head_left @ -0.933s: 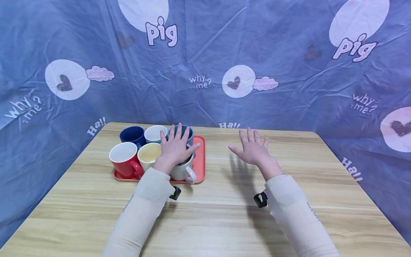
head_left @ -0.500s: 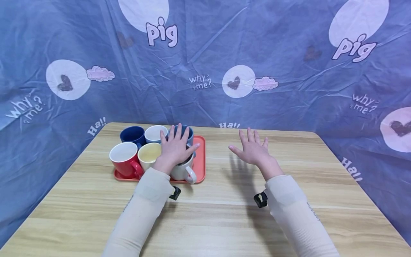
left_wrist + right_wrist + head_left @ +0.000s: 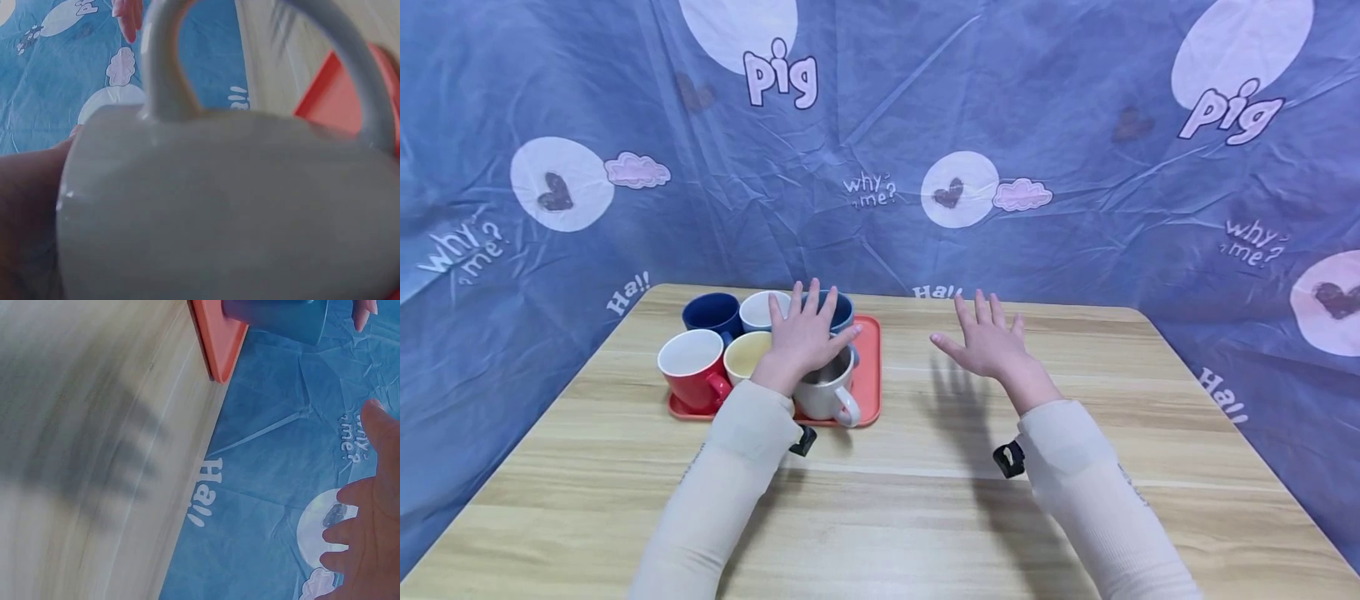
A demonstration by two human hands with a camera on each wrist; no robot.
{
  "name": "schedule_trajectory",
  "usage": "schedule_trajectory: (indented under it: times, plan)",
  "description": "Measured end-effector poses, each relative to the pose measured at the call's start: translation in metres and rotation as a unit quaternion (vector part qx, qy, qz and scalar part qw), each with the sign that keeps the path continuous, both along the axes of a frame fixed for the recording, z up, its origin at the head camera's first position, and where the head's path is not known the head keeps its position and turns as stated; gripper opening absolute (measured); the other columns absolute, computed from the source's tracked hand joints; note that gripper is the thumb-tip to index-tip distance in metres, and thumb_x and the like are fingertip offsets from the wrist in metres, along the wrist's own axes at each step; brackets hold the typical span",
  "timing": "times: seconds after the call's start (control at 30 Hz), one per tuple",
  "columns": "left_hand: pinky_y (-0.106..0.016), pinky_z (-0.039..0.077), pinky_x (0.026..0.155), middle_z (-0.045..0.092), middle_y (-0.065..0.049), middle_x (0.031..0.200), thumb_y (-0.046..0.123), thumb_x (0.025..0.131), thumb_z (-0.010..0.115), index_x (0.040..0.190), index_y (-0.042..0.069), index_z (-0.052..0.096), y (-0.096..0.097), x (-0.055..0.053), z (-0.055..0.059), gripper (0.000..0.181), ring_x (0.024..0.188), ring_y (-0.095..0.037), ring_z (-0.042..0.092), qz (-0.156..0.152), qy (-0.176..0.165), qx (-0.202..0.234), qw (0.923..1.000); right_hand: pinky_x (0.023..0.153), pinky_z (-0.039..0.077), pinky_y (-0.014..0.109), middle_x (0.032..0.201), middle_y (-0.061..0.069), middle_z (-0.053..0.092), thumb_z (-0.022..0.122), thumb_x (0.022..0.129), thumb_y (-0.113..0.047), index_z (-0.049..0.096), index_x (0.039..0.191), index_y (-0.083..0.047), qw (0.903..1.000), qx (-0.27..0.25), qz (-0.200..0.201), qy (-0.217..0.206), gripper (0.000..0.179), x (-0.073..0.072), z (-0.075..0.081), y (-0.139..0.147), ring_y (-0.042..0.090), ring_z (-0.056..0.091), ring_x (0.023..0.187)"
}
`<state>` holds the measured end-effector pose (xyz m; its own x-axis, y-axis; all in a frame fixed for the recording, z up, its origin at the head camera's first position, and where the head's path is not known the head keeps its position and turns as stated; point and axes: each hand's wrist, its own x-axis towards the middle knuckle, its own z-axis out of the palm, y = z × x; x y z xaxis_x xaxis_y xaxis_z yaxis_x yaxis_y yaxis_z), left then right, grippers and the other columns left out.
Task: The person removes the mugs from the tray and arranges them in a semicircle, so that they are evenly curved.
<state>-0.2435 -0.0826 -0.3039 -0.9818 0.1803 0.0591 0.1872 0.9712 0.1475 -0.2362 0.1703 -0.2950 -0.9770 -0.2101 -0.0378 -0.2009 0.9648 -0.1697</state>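
Note:
My left hand hovers with spread fingers above the mugs on a coral tray. Beneath it, partly covered, stands a white mug with its handle toward the front right; its side fills much of the left wrist view. A blue mug stands behind it, and a yellow-lined mug to its left. To the right of the tray, my right hand is held over the table, fingers spread and holding nothing. Its shadow falls on the wood below.
A red mug, a navy mug and a white-lined mug fill the tray's left and back. The wooden table reaches back to a blue printed cloth.
Both hands have risen slightly in the head view, the left one also shifting a little left, so more of the white mug's inside shows. The mugs and tray stay put.

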Motion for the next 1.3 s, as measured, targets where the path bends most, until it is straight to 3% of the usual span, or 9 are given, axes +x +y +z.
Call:
schedule_trajectory:
  times: [0.17, 0.53, 1.07, 1.3]
  plan:
    - [-0.055, -0.016, 0.092, 0.003, -0.014, 0.143, 0.064, 0.081, 0.027, 0.139, 0.014, 0.013, -0.011, -0.002, 0.009, 0.078, 0.127, -0.033, -0.006, 0.003, 0.003, -0.003, 1.0000, 0.092, -0.004, 0.062, 0.141, 0.022, -0.002, 0.032, 0.080, -0.063, 0.005, 0.139, -0.010, 1.0000, 0.002, 0.007, 0.005, 0.083, -0.002, 0.006, -0.007, 0.037, -0.008, 0.126]
    - [-0.055, -0.012, 0.094, 0.003, -0.017, 0.142, 0.063, 0.081, 0.029, 0.139, 0.011, 0.012, -0.048, -0.001, 0.017, 0.079, 0.127, -0.033, -0.006, 0.004, 0.029, 0.043, 0.9986, 0.096, 0.005, 0.058, 0.141, 0.020, 0.005, 0.030, 0.080, -0.064, 0.009, 0.139, -0.010, 0.9989, 0.023, 0.035, 0.021, 0.083, -0.001, 0.016, -0.027, 0.037, -0.001, 0.126]
    - [-0.058, 0.001, 0.095, 0.013, -0.025, 0.138, 0.055, 0.085, 0.034, 0.136, 0.002, 0.019, -0.117, 0.012, 0.022, 0.076, 0.125, -0.040, 0.008, 0.030, 0.080, 0.118, 0.9894, 0.096, 0.019, 0.052, 0.136, 0.020, 0.024, 0.030, 0.081, -0.062, 0.028, 0.133, -0.002, 0.9923, 0.048, 0.103, 0.049, 0.080, 0.018, 0.006, -0.065, 0.035, 0.019, 0.124]
    - [-0.059, 0.004, 0.095, 0.016, -0.027, 0.137, 0.050, 0.087, 0.033, 0.135, 0.000, 0.021, -0.145, 0.022, 0.019, 0.070, 0.124, -0.042, 0.012, 0.046, 0.097, 0.159, 0.9814, 0.092, 0.029, 0.050, 0.129, 0.017, 0.038, 0.037, 0.081, -0.060, 0.039, 0.128, -0.003, 0.9892, 0.022, 0.123, 0.076, 0.074, 0.025, -0.006, -0.077, 0.032, 0.032, 0.119]
